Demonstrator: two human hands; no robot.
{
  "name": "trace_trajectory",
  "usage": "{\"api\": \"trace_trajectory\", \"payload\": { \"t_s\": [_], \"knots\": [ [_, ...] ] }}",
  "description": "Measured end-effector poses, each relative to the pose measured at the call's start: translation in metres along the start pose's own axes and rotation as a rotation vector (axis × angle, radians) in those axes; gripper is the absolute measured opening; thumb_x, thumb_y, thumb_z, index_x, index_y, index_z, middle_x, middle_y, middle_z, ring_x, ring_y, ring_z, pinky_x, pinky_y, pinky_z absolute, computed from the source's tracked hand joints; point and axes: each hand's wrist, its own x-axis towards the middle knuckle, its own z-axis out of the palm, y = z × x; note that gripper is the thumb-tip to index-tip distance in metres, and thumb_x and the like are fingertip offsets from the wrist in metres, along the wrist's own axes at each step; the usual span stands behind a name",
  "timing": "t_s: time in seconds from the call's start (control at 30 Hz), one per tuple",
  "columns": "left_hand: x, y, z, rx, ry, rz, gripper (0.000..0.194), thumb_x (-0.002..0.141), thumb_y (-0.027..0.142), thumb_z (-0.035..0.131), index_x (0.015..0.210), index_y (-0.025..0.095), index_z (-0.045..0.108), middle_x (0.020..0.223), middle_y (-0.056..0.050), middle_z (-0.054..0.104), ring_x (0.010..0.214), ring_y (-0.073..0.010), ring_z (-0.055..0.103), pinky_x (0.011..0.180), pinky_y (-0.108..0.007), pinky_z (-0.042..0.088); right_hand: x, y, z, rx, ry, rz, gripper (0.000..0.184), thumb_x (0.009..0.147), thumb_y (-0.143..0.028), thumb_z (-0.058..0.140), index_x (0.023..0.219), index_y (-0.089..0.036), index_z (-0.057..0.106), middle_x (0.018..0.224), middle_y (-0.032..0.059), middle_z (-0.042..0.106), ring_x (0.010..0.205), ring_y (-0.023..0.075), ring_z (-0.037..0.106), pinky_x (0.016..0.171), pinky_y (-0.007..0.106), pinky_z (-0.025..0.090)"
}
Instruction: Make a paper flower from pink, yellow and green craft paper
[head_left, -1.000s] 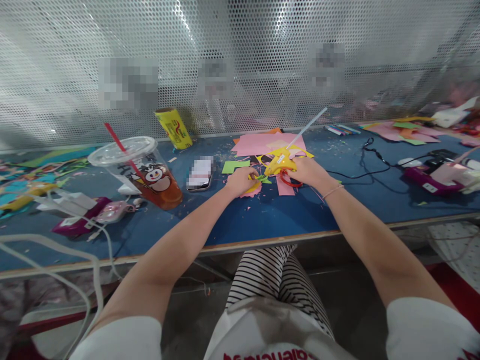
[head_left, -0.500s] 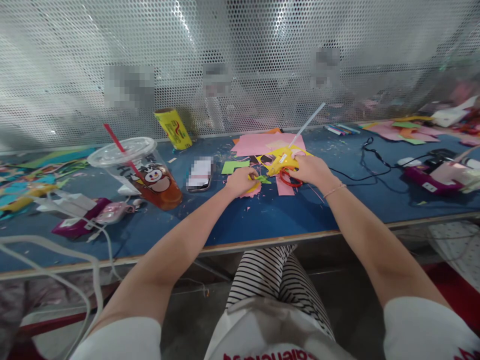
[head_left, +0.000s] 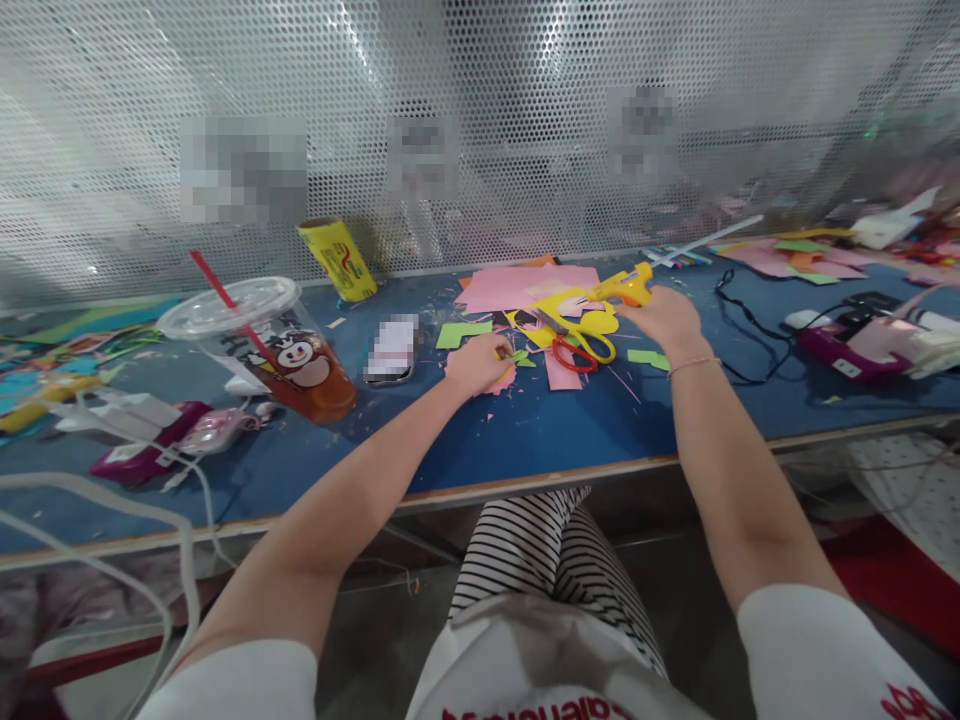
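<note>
The right hand is gripping the glue gun, nozzle pointing leftward from closed fingers; the left hand is pinching green paper.

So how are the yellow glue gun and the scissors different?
The glue gun is up in the right hand; the scissors lie on paper. The glue gun has a whitish stick out its back, but the scissors have red and yellow loop handles. Both have some yellow.
</note>
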Motion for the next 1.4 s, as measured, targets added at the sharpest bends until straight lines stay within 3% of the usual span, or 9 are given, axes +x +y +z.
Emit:
{"api": "trace_trajectory", "payload": {
  "t_s": [0.23,0.47,0.9,1.2,1.4],
  "knots": [
    [0.004,-0.001,0.005,-0.002,0.005,0.033,0.012,0.074,0.029,0.057,0.077,0.021,0.065,0.091,-0.004,0.067,0.085,-0.0186,0.059,0.072,-0.027,0.044,0.009,0.033,-0.002,-0.003,-0.012,0.244,0.061,0.065,-0.058,0.061,0.102,-0.010,0.062,0.102,0.0216,0.063,0.095,0.0313,0.060,0.075,0.041,0.047],
    [0.007,-0.003,0.006,-0.008,0.006,0.034,0.015,0.077,0.031,0.053,0.076,0.021,0.064,0.087,-0.003,0.068,0.082,-0.0179,0.060,0.072,-0.028,0.044,0.013,0.035,0.003,0.042,0.022,0.173,0.057,0.065,-0.056,0.063,0.098,-0.010,0.063,0.098,0.0206,0.064,0.093,0.0314,0.061,0.075,0.041,0.048],
    [0.011,-0.007,0.013,0.009,-0.004,0.013,0.021,0.079,0.026,0.044,0.068,0.020,0.060,0.076,-0.005,0.066,0.072,-0.0181,0.059,0.066,-0.028,0.042,0.010,0.031,0.000,0.050,-0.036,0.183,0.054,0.066,-0.054,0.061,0.101,-0.012,0.063,0.102,0.0188,0.064,0.096,0.0330,0.061,0.076,0.043,0.048],
    [0.011,-0.006,0.011,0.020,0.072,0.036,0.010,0.075,0.025,0.053,0.079,0.019,0.060,0.090,-0.005,0.064,0.084,-0.0169,0.058,0.075,-0.027,0.043,0.012,0.030,-0.001,0.063,-0.048,0.125,0.052,0.066,-0.055,0.061,0.098,-0.015,0.064,0.095,0.0150,0.065,0.091,0.0305,0.063,0.072,0.040,0.049],
    [0.009,-0.003,0.010,0.151,0.023,0.067,0.023,0.081,0.024,0.045,0.087,0.023,0.068,0.100,-0.002,0.064,0.090,-0.0170,0.059,0.075,-0.026,0.044,0.012,0.031,-0.001,0.069,-0.037,0.121,0.049,0.066,-0.055,0.061,0.094,-0.016,0.064,0.092,0.0140,0.066,0.089,0.0301,0.063,0.070,0.039,0.049]
  ]
}}
